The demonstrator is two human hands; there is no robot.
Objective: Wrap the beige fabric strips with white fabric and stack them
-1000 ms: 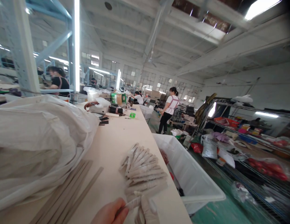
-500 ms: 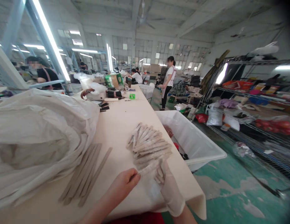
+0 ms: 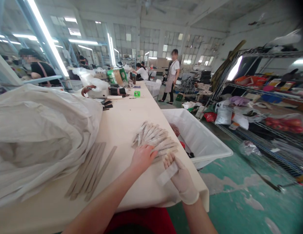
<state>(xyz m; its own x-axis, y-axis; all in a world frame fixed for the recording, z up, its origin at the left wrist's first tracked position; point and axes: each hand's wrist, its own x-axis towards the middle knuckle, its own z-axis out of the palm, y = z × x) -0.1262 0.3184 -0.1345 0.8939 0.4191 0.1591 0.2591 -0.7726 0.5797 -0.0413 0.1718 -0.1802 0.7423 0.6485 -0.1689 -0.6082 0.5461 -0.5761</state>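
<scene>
My bare left hand rests at the near edge of a fanned pile of grey-beige strips in whitish wrapping. Its fingers are bent and pressed together on a wrapped strip there, the tips partly hidden. Beside it, my right hand, in a pale thin glove, is turned palm up with fingers curled. A translucent white strip lies across those fingers and sticks out to the left. Further left on the table are several long flat grey-beige strips, roughly parallel, one apart from the others.
A large white bag covers the left of the cream-covered table. Against the right edge stands a white plastic tub. Farther back are a green tray and black pieces. A person stands in the aisle near wire shelves.
My left hand has moved up and forward from the wrapped strip between both hands to the pile. My right hand has turned palm up, showing the translucent strip. The standing person has turned.
</scene>
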